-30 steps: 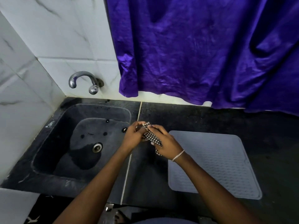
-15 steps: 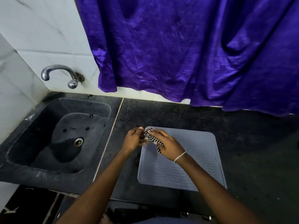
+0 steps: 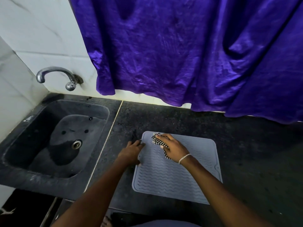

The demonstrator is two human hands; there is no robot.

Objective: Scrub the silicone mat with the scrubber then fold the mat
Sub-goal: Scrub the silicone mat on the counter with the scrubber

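Walls: white marble-look tiles [image 3: 41, 30], grey veining.
Curtain: purple curtain [image 3: 180, 54], creased, hanging to the worktop's back edge.
Worktop: dark speckled stone worktop [image 3: 246, 153].
Sink: dark inset sink [image 3: 21, 141], left; chrome tap [image 3: 55, 76] above.
Light: dim.

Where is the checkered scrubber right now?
In the head view, the scrubber is pressed under the right hand on the mat's far left corner, right of the sink.

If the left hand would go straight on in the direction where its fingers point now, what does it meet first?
The left hand lies at the left edge of the silicone mat, fingers pointing up and to the right. Going straight on, it would probably slide over the mat's corner and first meet the checkered scrubber under the right hand, though depth is unclear.
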